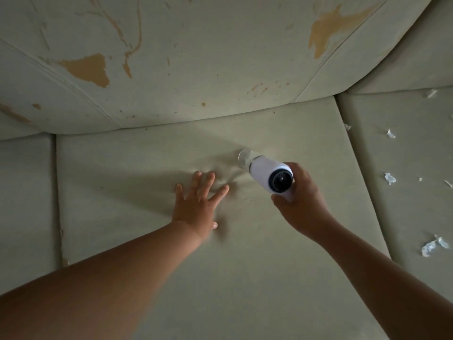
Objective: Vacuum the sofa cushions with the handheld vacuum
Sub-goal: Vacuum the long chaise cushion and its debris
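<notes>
Pale green sofa (27, 192), pretty worn. The middle seat cushion (220, 271) has a left hand (196, 204) pressed flat on it, fabric dimpling round the fingers, and a vacuum (267, 174) with its clear nose down on it, gripped by the right hand (304, 200). The seat cushion to its right (411, 212) is littered with torn white scraps (389, 178). The back cushion (196, 77) behind it is peeling, with tan patches showing.

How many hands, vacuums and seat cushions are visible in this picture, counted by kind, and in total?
Hands: 2, the left hand and the right hand
Vacuums: 1, the handheld vacuum
Seat cushions: 3, the left cushion, the middle cushion and the right cushion
Total: 6
</notes>
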